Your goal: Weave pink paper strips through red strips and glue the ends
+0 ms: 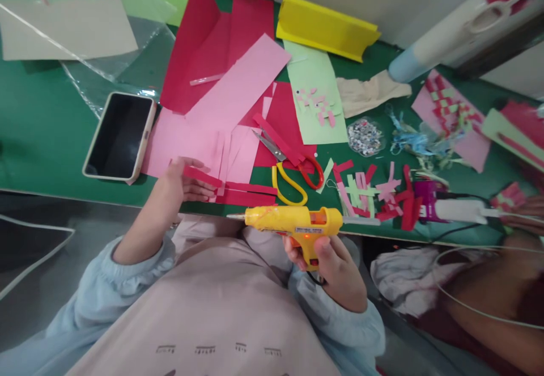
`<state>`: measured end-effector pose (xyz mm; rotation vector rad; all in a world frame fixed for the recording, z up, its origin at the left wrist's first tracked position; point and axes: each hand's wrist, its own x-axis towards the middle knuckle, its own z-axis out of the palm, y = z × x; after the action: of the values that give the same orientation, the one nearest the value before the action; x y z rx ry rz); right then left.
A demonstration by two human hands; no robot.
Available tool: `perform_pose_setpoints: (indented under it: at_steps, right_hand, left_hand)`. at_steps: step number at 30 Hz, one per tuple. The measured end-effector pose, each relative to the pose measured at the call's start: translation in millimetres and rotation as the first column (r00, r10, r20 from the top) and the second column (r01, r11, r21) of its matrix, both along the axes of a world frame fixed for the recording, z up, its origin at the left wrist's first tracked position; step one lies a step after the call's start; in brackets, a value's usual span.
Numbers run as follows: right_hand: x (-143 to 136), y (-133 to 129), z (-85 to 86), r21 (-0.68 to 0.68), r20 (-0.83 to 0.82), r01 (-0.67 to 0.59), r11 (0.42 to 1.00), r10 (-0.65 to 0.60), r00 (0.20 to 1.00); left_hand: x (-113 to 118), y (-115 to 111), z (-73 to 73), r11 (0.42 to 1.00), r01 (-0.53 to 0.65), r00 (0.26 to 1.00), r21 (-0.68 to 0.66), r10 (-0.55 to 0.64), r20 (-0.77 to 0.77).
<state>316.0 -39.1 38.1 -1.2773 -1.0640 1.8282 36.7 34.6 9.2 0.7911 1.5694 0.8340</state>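
Note:
My right hand (325, 262) is wrapped round the handle of a yellow glue gun (278, 220), whose metal nozzle points left along the table's front edge. A clear glue stick juts from the gun's back. At the table's front edge, my left hand (185, 180) is at the left end of red paper strips (249, 191), its fingers on or around one strip; the exact hold is unclear. Under and behind that hand spreads pink paper (170, 143). Scissors with one yellow and one red handle loop (291, 194) lie just behind the glue gun, partly under a red strip.
A phone (120, 136) lies at left. Red card (191, 53), a yellow folded piece (327, 27) and a green sheet (317, 92) are behind. Cut strips (369, 194), a purple device (426, 199) and cables are at right, beside another person's hand (527, 214).

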Motion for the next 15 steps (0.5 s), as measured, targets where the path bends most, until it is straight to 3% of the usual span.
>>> perform_pose_setpoints:
  at_steps: [3,5,9,15]
  right_hand:
    - [-1,1,0.9,0.009,-0.013,0.002,1.0,-0.001,1.0]
    - [-1,1,1.3,0.019,-0.012,0.005,1.0,-0.005,1.0]
    - [0,3,2.2,0.016,-0.043,-0.032,0.999,0.033,0.999]
    - [1,4,3.9,0.007,-0.116,-0.06,0.998,0.06,0.991]
  left_hand:
    - [3,-7,8.1,0.998,0.055,0.998,0.04,-0.053,-0.041]
    - [4,-10,11.6,0.985,0.156,0.983,0.071,-0.148,-0.109]
    - [-1,-10,8.4,0.943,0.328,0.92,0.052,-0.307,-0.246]
    - [-2,-5,-1.7,0.921,0.389,0.825,0.03,-0.333,-0.457]
